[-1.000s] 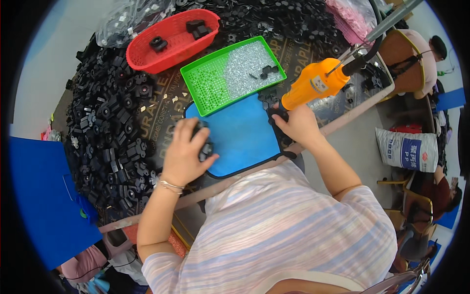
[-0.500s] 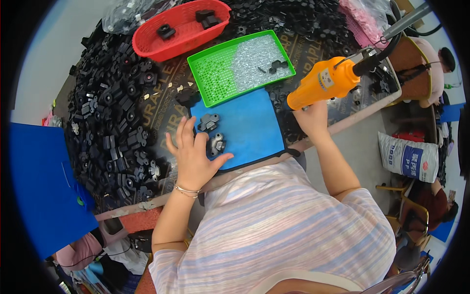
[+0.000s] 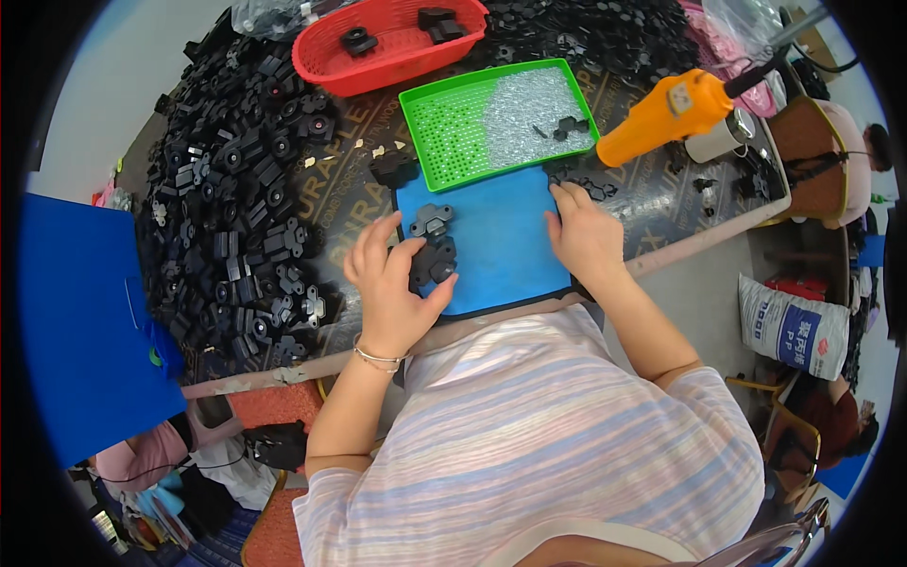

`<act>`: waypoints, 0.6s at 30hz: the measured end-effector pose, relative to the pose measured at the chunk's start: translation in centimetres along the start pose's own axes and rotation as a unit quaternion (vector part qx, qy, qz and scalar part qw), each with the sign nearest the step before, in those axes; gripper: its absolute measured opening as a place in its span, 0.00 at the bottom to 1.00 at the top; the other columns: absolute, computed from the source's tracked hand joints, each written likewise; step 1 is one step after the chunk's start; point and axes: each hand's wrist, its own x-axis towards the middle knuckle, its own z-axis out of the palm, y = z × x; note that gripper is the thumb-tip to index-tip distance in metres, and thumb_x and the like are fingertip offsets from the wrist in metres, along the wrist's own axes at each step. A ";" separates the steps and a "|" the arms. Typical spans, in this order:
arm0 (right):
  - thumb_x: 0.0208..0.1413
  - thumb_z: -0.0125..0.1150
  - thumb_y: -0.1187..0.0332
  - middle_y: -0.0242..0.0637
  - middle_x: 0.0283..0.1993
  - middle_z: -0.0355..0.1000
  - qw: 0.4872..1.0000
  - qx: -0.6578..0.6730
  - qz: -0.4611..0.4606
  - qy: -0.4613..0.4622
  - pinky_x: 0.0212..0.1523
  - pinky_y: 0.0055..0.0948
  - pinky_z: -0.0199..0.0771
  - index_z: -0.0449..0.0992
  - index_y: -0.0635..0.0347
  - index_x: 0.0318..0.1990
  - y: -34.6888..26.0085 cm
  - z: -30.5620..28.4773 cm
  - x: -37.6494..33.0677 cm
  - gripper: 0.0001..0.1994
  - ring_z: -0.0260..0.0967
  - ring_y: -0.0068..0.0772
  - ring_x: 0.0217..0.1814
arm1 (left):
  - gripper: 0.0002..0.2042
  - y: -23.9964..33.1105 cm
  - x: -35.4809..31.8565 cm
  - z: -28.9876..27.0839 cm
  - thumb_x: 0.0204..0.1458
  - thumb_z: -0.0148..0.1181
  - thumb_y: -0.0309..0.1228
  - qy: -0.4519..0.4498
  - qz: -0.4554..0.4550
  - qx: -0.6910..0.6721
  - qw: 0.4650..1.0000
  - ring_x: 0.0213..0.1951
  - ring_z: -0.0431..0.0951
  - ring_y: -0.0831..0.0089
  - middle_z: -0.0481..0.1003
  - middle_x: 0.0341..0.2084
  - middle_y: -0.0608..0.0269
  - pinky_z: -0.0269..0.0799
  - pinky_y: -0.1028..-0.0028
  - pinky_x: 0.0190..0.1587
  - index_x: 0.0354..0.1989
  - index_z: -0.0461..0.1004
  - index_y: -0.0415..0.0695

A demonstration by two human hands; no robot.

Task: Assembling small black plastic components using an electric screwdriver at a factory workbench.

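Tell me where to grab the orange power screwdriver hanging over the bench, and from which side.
Grip the orange power screwdriver round its thick orange barrel, coming from the right hand's side, below it. It hangs tilted, tip toward the green tray, with its cable end up and away, so the mid-barrel is the bare, graspable part.

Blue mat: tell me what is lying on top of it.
On the blue mat lie two black plastic parts; the left hand touches the nearer one, the right hand rests on its right edge. Anything under the palms is hidden.

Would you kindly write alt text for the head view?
A person's left hand touches black plastic parts on a blue mat; the right hand rests at its edge. A green tray lies beyond.
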 end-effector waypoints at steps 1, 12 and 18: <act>0.49 0.59 0.65 0.36 0.50 0.70 1.000 0.000 -0.003 0.000 0.33 0.35 0.75 0.72 0.55 0.48 0.2 0.1 0.2 0.17 0.74 0.39 0.38 | 0.22 0.0 0.1 -0.1 0.31 0.69 0.37 0.002 -0.002 0.000 1.000 0.58 0.59 0.55 0.63 0.54 0.55 0.47 0.50 0.58 0.37 0.72 0.44; 0.48 0.57 0.73 0.34 0.36 0.72 0.989 0.135 -0.010 0.056 0.26 0.30 0.70 0.73 0.57 0.42 -2.1 -3.2 1.0 0.11 0.70 0.34 0.25 | 0.23 0.9 0.4 0.7 0.32 0.71 0.36 -0.044 0.004 -0.121 0.992 0.45 0.70 0.60 0.74 0.37 0.60 0.56 0.62 0.52 0.40 0.74 0.44; 0.55 0.51 0.73 0.34 0.33 0.68 0.858 0.414 0.047 -0.299 0.27 0.19 0.62 0.72 0.62 0.43 -2.0 -2.5 1.1 0.09 0.61 0.16 0.24 | 0.29 1.8 0.0 2.3 0.30 0.70 0.46 -0.123 0.036 0.012 0.992 0.53 0.65 0.63 0.74 0.40 0.64 0.44 0.50 0.58 0.42 0.75 0.44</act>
